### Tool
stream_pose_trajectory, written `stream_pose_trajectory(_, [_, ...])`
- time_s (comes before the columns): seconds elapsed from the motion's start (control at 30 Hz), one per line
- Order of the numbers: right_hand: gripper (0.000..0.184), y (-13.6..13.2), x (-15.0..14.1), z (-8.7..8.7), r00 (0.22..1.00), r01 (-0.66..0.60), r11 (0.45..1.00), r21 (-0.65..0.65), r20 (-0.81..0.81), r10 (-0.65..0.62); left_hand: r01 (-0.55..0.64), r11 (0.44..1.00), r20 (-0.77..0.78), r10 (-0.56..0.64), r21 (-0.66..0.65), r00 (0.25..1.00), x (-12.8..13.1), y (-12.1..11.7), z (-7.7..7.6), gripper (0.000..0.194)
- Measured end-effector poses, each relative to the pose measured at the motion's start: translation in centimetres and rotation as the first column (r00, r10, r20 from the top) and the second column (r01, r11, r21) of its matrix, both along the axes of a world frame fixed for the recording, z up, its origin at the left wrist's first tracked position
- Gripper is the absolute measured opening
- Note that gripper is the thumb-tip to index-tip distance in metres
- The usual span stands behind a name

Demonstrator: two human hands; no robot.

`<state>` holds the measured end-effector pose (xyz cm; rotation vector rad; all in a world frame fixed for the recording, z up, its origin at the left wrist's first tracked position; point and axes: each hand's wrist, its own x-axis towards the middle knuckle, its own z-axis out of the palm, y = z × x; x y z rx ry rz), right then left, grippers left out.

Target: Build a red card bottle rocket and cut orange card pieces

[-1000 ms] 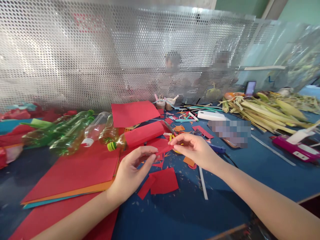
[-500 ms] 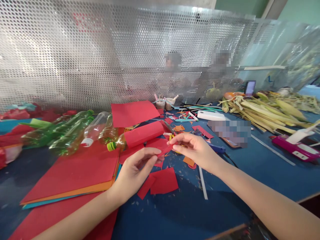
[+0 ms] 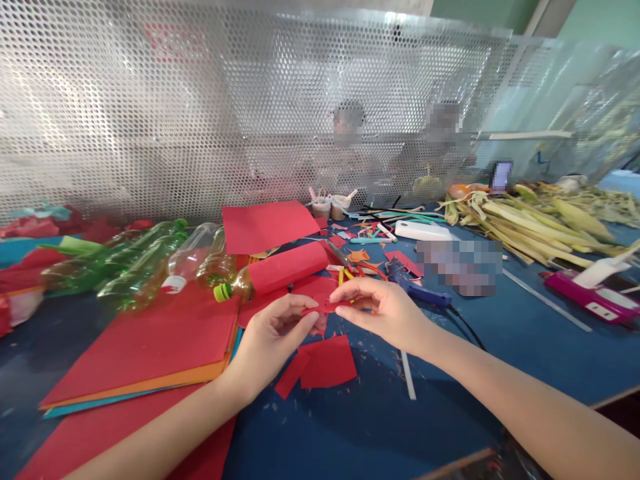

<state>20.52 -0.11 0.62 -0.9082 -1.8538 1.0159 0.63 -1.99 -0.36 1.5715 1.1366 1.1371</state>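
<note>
Red scrap (image 3: 325,303) now pinched by left hand (image 3: 273,340) and right hand (image 3: 387,313), lowered slightly and drawn closer together, just before the bottle (image 3: 270,272).

Materials and finish, bench at hand level

Pinched between both hands: matt red paper piece (image 3: 325,303). Left of the grip, glossy clear plastic bottles (image 3: 145,263); beneath it, smooth blue tabletop (image 3: 380,413); beyond it, perforated shiny metal screen (image 3: 200,113).
</note>
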Motion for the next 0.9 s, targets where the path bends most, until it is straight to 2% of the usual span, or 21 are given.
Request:
stream_pose_trajectory(0.23, [0.008, -0.34, -0.16, 0.1, 0.995, -0.029, 0.999, 0.024, 0.092, 0.027, 0.034, 0.997, 0.062, -0.029, -0.071, 0.998, 0.29, -0.24, -0.02, 0.02])
stream_pose_trajectory(0.47, [0.007, -0.5, -0.39, 0.18, 0.985, 0.013, 0.995, 0.103, 0.168, -0.03, 0.047, 0.991, 0.074, -0.038, -0.124, 0.997, 0.12, -0.06, -0.41, 0.026])
stream_pose_trajectory(0.63, [0.012, -0.55, -0.38, 0.0, 0.987, 0.011, 0.995, 0.104, 0.16, -0.027, 0.052, 0.991, 0.068, -0.044, -0.127, 0.997, 0.2, 0.02, -0.55, 0.026])
stream_pose_trajectory(0.8, [0.005, -0.43, -0.51, -0.13, 0.986, -0.045, 0.996, 0.081, 0.166, 0.031, 0.075, 0.992, 0.029, -0.072, -0.101, 0.997, 0.38, -0.07, -0.3, 0.024])
stream_pose_trajectory(0.9, [0.002, 0.24, -0.08, -0.33, 0.991, 0.005, 0.995, 0.098, 0.135, -0.018, 0.079, 0.996, -0.036, -0.08, -0.043, 0.996, 0.01, 0.36, -0.02, 0.025])
